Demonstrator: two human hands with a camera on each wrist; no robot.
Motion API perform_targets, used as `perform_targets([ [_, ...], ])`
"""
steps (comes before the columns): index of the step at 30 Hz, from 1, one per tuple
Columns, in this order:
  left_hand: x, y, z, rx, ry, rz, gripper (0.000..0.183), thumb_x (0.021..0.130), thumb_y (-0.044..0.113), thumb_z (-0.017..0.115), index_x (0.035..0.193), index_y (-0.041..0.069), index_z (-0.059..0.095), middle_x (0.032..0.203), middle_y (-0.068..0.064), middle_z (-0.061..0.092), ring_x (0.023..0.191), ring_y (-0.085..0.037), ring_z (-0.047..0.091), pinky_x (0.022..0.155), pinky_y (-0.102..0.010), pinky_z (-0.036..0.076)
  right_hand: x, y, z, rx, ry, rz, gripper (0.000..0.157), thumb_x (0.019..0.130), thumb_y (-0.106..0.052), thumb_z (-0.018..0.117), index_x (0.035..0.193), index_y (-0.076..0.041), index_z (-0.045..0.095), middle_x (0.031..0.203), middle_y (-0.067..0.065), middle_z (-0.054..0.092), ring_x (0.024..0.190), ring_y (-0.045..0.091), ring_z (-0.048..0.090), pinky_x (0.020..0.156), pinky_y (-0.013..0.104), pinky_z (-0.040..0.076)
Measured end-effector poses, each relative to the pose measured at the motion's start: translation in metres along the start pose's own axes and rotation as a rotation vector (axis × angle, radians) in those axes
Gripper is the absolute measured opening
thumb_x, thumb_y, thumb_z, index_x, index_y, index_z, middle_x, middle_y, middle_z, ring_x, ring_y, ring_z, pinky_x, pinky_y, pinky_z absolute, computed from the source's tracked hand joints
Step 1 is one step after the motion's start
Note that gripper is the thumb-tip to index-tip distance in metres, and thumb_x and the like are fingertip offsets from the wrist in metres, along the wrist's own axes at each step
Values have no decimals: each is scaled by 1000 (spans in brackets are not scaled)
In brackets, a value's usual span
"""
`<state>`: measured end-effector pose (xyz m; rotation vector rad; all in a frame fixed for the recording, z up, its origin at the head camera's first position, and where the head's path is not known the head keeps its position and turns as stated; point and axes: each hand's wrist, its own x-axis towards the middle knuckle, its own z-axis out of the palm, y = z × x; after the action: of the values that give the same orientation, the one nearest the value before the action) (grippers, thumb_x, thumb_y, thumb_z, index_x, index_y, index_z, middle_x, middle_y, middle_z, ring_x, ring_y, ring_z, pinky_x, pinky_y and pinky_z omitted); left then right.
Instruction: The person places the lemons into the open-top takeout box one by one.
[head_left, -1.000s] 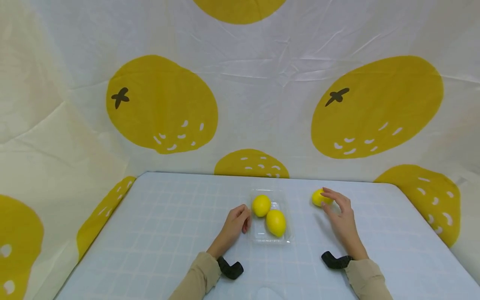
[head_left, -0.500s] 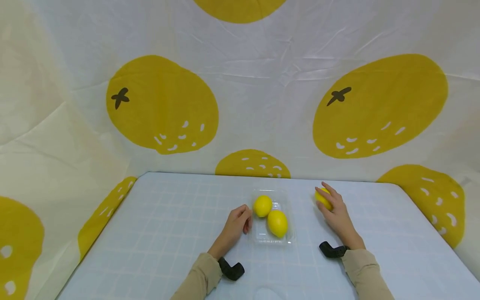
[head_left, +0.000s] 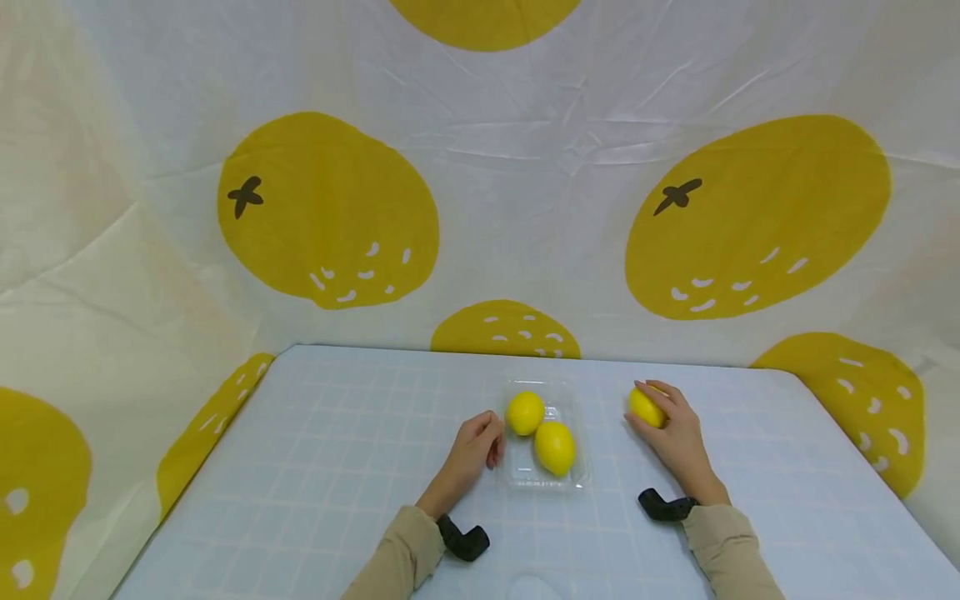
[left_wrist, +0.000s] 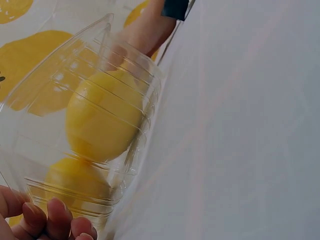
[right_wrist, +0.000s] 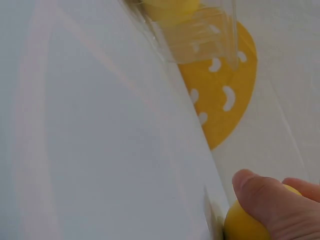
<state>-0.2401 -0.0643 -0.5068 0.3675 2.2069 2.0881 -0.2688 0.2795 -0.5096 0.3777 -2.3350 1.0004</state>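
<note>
At the right of the table, my right hand (head_left: 678,436) grips a yellow lemon (head_left: 645,407), its thumb on the near side and fingers over the far side. The right wrist view shows the thumb (right_wrist: 260,195) pressed on that lemon, close by the table surface. A clear plastic container (head_left: 522,482) lies near the middle with two lemons inside, a rear one (head_left: 525,412) and a front one (head_left: 555,448). My left hand (head_left: 474,446) is at its left side with fingers curled, pinching the rim, as the left wrist view shows at the fingertips (left_wrist: 57,217).
A pale checked cloth covers the table (head_left: 337,433). Behind it hangs a white curtain (head_left: 525,208) printed with big yellow fruits. A black wrist strap (head_left: 465,540) is on the left arm and another black strap (head_left: 666,505) on the right.
My right hand first reached beside the lone lemon, then spread its fingers over it, and now grips it with thumb and fingers. My left hand and the container have stayed in place.
</note>
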Motion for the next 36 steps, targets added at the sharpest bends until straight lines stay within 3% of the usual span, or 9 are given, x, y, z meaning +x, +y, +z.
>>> perform_targets([
  [3,0,0,0,0,2,-6,27,101,15,48,80,-1,51,65,-10,51,53,-19,45,50,-24,43,-1,1,2,6,47,-16,54,72,-2,86,123,-4,68,124,17,58,110,34,52,92,8,26],
  [9,0,1,0,-5,6,-4,28,102,16,47,81,-2,51,65,-10,52,53,-20,46,50,-26,44,-1,-4,7,58,115,26,50,69,-8,90,116,-11,71,118,8,59,107,18,51,92,12,31],
  [17,0,2,1,-11,7,-12,29,103,14,47,81,-5,51,64,-11,51,53,-19,44,50,-24,42,8,-32,9,165,159,-2,53,65,-2,91,114,-10,71,117,8,59,105,7,50,77,12,41],
  [20,-1,5,2,-13,3,-16,29,103,9,45,81,-10,50,65,-19,51,53,-21,43,49,-25,41,11,-50,11,194,142,-37,53,65,-1,90,113,-9,71,116,8,60,104,8,51,76,12,43],
  [25,-9,26,3,-16,-15,-6,28,102,5,44,82,-13,50,70,-33,50,54,-25,44,50,-25,43,14,-81,18,246,81,-98,54,65,-2,90,114,-11,70,116,5,60,104,13,53,78,14,45],
  [28,-13,34,3,-14,-18,0,28,103,6,44,82,-13,49,71,-34,50,54,-25,44,51,-26,43,14,-98,23,286,38,-135,55,66,-3,90,116,-11,69,118,4,60,105,16,54,82,16,47],
  [34,-13,34,2,-8,-32,-4,29,104,7,44,86,-15,50,73,-34,52,56,-24,45,53,-27,44,10,-124,39,365,-45,-231,55,68,-5,89,117,-14,68,120,4,60,109,20,56,90,20,48],
  [36,-13,34,1,-2,-34,1,30,104,7,44,86,-16,50,74,-34,52,56,-25,46,53,-27,45,8,-134,44,384,-57,-282,55,65,-2,89,115,-10,68,117,7,61,108,23,56,94,19,46],
])
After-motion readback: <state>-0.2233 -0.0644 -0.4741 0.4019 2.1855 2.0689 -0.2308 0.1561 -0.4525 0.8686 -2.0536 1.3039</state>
